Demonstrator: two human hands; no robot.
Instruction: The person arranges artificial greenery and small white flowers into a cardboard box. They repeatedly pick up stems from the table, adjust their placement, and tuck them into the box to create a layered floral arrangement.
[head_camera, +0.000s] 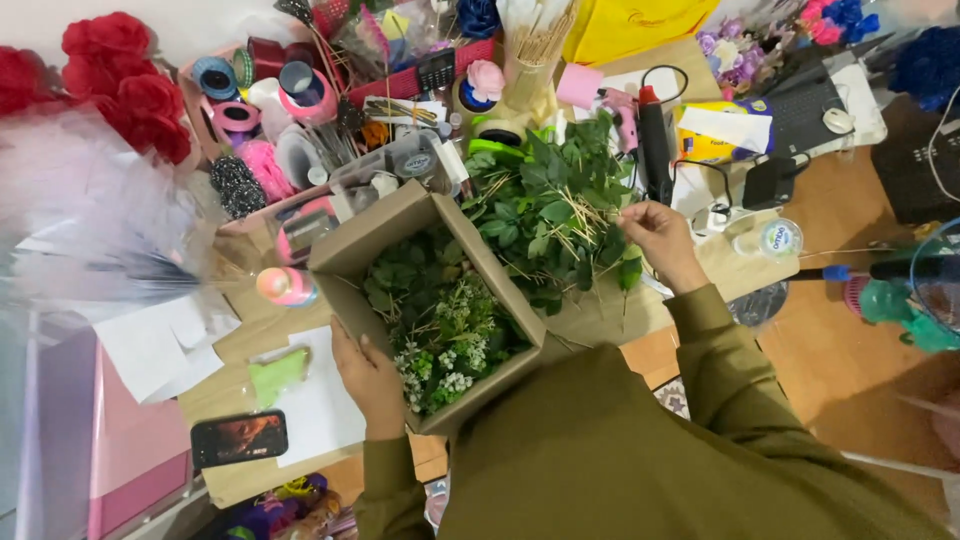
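L hand (370, 380) grips rim of brown cardboard box (345, 250) w/ leafy green sprigs; R hand (658, 238) pinches thin stem by loose green leaf pile (550, 205).

Craft/florist workspace, likely home-based. Table (250, 345) is buried in supplies: ribbon spools (215, 75), red fake roses (125, 85), stick bundle (535, 40), glue gun (652, 140), leaf pile (555, 205), box (345, 255) of greenery. Laptop (805, 115) and mouse (838, 120) at far edge, phone (238, 438) near. Wood floor (850, 350).
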